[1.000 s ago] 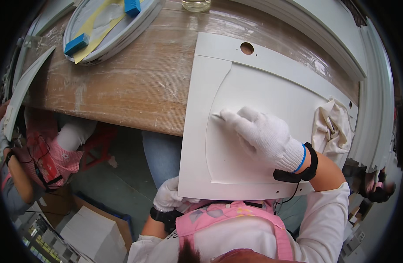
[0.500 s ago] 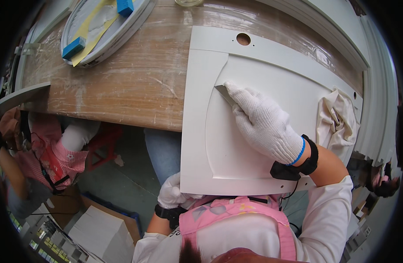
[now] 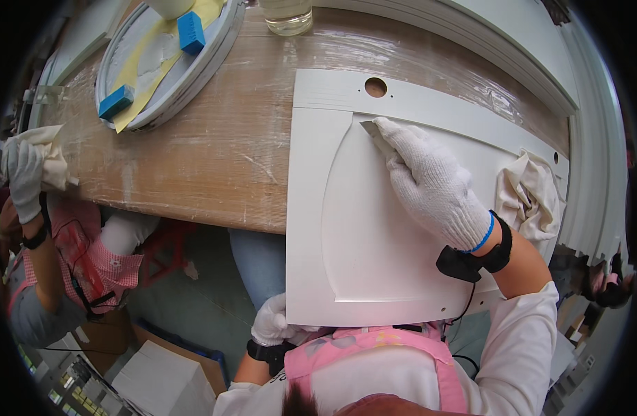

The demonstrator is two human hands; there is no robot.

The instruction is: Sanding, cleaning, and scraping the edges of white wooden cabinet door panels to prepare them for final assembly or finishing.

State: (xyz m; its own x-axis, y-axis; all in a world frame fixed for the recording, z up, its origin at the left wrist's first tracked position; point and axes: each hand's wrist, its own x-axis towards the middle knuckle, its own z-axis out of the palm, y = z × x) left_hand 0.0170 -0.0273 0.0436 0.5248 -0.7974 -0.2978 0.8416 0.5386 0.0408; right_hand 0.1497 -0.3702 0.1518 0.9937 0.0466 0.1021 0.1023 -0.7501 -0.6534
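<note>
A white door panel (image 3: 374, 229) with a recessed centre and curved inner edge lies partly on the table, reaching over its near edge to my lap. My right hand (image 3: 436, 177), in a white knit glove, is closed around a thin metal putty knife (image 3: 376, 137). The blade tip is at the far left of the recess, near its corner. My left hand (image 3: 271, 322), also gloved, grips the panel's near left corner; some of its fingers are hidden under it. A crumpled cream cloth (image 3: 530, 194) lies on the panel's right part.
On the film-covered table (image 3: 200, 163) stands a round white lid (image 3: 193, 83) bearing yellow sandpaper (image 3: 134, 111) and two blue blocks (image 3: 191, 33). A glass jar of clear liquid (image 3: 288, 17) stands beyond. At left, a co-worker's gloved hand (image 3: 25, 170) holds a cloth (image 3: 53, 156).
My right hand has moved the putty knife along the curved edge toward the recess's far left corner. The co-worker's hand with a cloth has come onto the table's left end. The whole view has shifted.
</note>
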